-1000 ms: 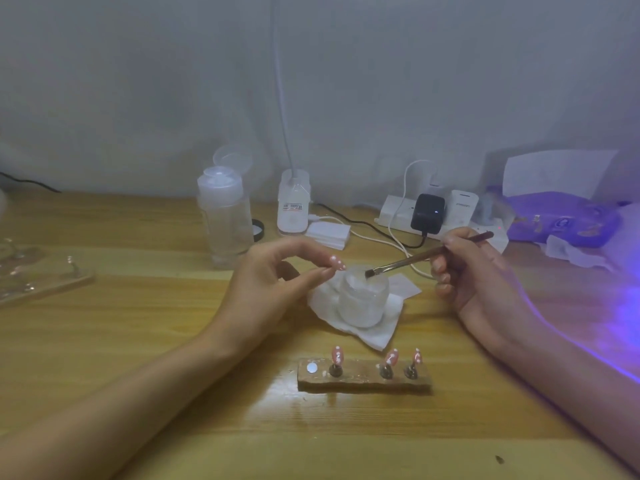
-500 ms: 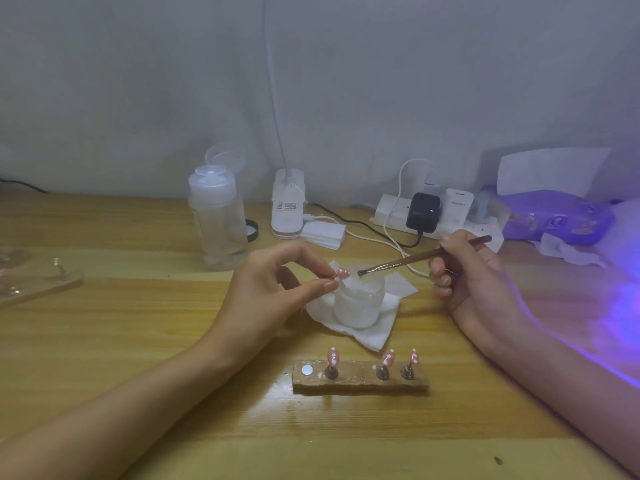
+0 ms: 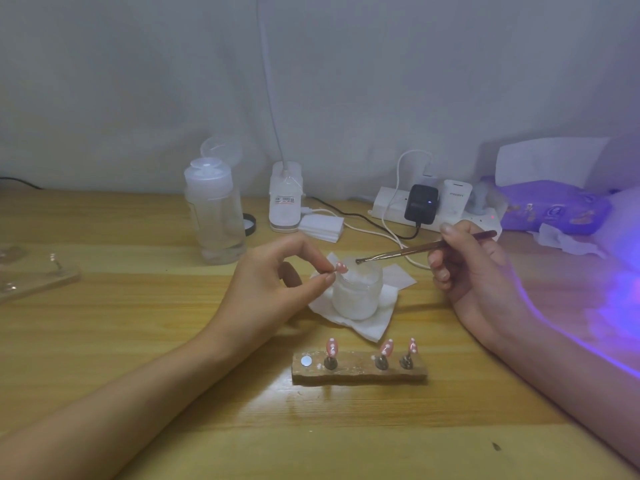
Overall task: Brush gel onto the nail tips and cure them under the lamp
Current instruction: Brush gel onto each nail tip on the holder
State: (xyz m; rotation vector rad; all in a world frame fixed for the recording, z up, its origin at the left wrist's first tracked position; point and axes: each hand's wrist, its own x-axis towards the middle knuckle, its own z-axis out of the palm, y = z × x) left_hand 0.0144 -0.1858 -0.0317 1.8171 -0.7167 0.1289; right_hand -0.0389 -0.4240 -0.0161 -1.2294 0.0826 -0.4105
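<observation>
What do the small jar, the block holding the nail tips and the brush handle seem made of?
Small jar: frosted glass or plastic; the wall is cloudy white, translucent.
Block: probably rough wood or cork; brown, matte, uneven edges.
Brush handle: brown with a pale sheen, perhaps lacquered wood or metal; too thin to tell.

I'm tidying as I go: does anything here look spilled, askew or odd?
Nothing looks spilled. The wooden holder has one bare silver disc at its left end; the left hand pinches a nail tip. The flip cap of the clear bottle stands open.
</observation>
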